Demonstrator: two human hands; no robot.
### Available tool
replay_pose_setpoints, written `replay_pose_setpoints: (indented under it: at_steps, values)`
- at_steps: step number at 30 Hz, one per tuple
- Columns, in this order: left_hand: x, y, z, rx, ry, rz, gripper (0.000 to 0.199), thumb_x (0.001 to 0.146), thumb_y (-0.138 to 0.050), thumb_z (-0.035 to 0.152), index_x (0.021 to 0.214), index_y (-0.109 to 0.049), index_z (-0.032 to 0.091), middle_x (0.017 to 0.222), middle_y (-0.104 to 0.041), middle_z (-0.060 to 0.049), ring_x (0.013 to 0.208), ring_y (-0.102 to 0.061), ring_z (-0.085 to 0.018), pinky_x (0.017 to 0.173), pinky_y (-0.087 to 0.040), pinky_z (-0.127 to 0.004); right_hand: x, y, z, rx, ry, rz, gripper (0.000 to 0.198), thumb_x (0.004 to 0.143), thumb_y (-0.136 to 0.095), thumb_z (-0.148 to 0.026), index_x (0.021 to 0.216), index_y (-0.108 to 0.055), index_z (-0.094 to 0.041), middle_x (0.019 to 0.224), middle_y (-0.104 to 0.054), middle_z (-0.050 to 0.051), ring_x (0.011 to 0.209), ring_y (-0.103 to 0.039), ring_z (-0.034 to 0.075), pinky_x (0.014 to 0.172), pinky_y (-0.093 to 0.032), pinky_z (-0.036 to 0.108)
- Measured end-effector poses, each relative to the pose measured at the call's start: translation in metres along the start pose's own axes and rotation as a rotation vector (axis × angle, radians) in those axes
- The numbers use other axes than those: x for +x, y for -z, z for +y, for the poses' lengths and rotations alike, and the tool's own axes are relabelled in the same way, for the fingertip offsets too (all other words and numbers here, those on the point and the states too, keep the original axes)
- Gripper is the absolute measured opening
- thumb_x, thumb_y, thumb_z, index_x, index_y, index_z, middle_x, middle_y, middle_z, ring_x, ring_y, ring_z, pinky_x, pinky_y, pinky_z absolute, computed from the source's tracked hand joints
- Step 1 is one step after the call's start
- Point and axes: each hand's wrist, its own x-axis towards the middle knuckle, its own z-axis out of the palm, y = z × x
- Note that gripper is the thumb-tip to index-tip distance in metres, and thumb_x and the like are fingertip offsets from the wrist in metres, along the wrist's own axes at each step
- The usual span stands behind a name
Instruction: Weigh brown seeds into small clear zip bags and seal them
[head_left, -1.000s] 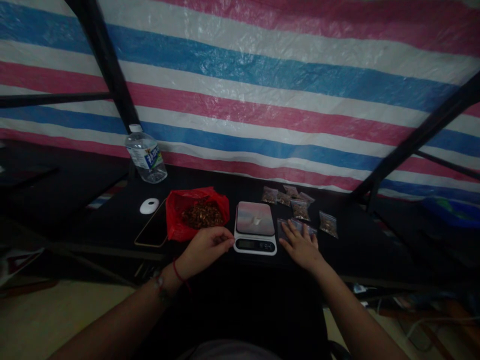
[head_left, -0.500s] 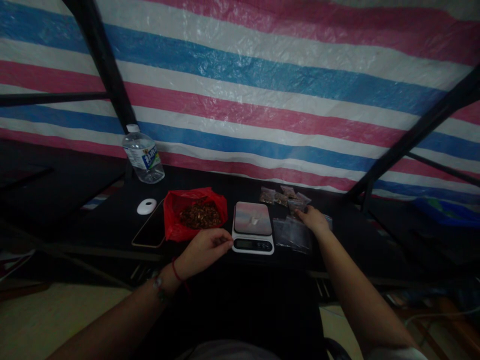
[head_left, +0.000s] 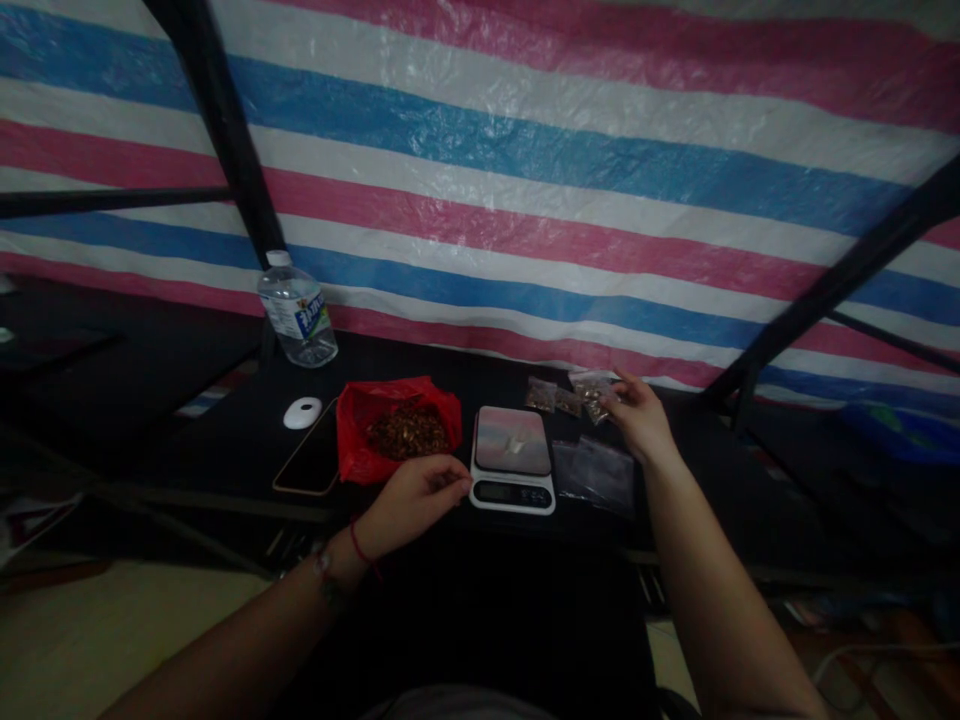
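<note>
Scale (head_left: pixel 513 465) by L hand (head_left: pixel 416 505); baggies (head_left: pixel 592 392) in R hand (head_left: pixel 643 418).

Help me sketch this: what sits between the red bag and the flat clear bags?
The digital scale, left-hand fingers beside it, in the head view.

on my feed i count one left hand (head_left: pixel 421 502), one right hand (head_left: pixel 639 418), one scale (head_left: pixel 517 495), one red bag (head_left: pixel 358 415), one bottle (head_left: pixel 298 325), one phone (head_left: pixel 309 465), one white oval object (head_left: pixel 300 414), at least two clear bags (head_left: pixel 609 475) and at least three filled packets (head_left: pixel 541 395), some overlapping.
</note>
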Motion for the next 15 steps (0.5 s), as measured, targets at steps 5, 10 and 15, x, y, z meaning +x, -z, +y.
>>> replay_pose_setpoints:
  at_steps: [5,10,15]
  values:
    - [-0.005,-0.001,0.006,-0.252,0.027,0.020,0.033,0.080,-0.061,0.044,0.096,-0.062,0.014,0.080,-0.065,-0.004,0.062,-0.059,-0.011,0.057,-0.048,-0.023,-0.064,-0.038,-0.084,0.441,-0.052,-0.432,0.066,0.064,-0.079,-0.024,0.126,-0.055,-0.027,0.108,-0.063,0.005,0.087,-0.064,0.017,0.077,-0.053,0.031]
    - [-0.009,0.001,0.009,-0.325,0.027,-0.045,0.035,0.078,-0.065,0.048,0.085,-0.060,0.014,0.067,-0.059,0.001,0.055,-0.054,-0.009,0.054,-0.044,-0.021,-0.111,-0.069,-0.105,0.465,-0.121,-0.782,0.054,0.067,-0.077,-0.024,0.118,-0.061,-0.024,0.095,-0.067,0.002,0.074,-0.062,0.013,0.064,-0.050,0.025]
    - [-0.009,0.004,0.010,-0.291,0.085,-0.196,0.034,0.077,-0.066,0.046,0.070,-0.058,0.013,0.058,-0.057,0.002,0.048,-0.051,-0.007,0.048,-0.037,-0.019,-0.121,-0.079,-0.093,0.424,-0.138,-0.736,0.050,0.069,-0.073,-0.023,0.117,-0.059,-0.022,0.098,-0.066,0.003,0.074,-0.060,0.013,0.064,-0.049,0.025]
